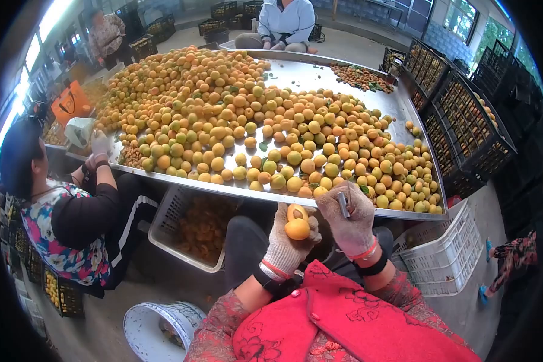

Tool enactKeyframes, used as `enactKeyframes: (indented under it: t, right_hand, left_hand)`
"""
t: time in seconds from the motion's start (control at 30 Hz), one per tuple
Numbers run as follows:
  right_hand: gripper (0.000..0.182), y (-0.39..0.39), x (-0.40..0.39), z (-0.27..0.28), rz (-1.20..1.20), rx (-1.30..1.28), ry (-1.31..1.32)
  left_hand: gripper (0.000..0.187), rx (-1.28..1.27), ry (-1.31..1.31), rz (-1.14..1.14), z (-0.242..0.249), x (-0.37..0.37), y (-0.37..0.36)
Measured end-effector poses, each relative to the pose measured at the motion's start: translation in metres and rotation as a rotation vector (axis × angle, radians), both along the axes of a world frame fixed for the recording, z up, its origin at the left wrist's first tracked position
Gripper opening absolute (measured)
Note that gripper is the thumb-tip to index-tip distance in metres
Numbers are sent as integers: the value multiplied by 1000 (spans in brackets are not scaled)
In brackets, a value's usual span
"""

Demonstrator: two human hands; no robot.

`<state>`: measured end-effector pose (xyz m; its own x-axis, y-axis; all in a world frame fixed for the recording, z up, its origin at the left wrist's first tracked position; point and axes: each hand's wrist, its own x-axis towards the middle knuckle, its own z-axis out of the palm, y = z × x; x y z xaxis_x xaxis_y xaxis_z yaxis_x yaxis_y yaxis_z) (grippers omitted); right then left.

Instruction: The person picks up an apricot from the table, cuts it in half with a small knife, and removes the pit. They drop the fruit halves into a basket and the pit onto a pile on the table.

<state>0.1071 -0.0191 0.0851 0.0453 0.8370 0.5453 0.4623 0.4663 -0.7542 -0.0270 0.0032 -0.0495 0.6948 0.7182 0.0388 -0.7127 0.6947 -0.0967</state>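
My left hand [288, 244], in a white knit glove with a red cuff, is closed around an apricot [297, 228]. It looks split, with a cut, hollow-looking part showing above the round part. Just to the right, my right hand [351, 220], gloved the same way, grips a small knife [343, 204] with a short grey metal part pointing up. The hands are slightly apart, in front of the near rim of a metal table [235, 192]. Many loose apricots [217, 130] are heaped on that table, in yellow, orange and some green.
Below the table stand a crate of apricot pieces [190, 253] and a white crate [443, 256]. A white bucket [142, 329] is on the floor. A co-worker [72, 211] sits left, another person [286, 24] opposite. Black crates [464, 123] are stacked right; pits [362, 78] lie at the far corner.
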Motion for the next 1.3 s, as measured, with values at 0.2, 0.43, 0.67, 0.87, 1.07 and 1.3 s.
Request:
enactKeyframes:
  t: [0.2, 0.43, 0.67, 0.87, 1.07, 1.3]
  right_hand:
    - [50, -15, 4, -31, 201, 61, -350]
    - [42, -18, 7, -38, 171, -401, 198]
    - [22, -23, 23, -39, 1, -847, 781]
    - [22, -28, 6, -64, 47, -182, 157]
    - [30, -33, 5, -77, -39, -80, -467]
    - [33, -29, 15, -66, -72, -291, -77]
  left_hand:
    - [58, -43, 455, 160, 29, 2, -10]
    - [59, -41, 409, 178, 41, 7, -15]
    - [69, 8, 395, 224, 33, 6, -9]
    - [47, 498, 891, 400, 23, 1, -13]
    - [69, 76, 426, 204, -17, 7, 4]
    - [40, 113, 749, 184, 1, 8, -7]
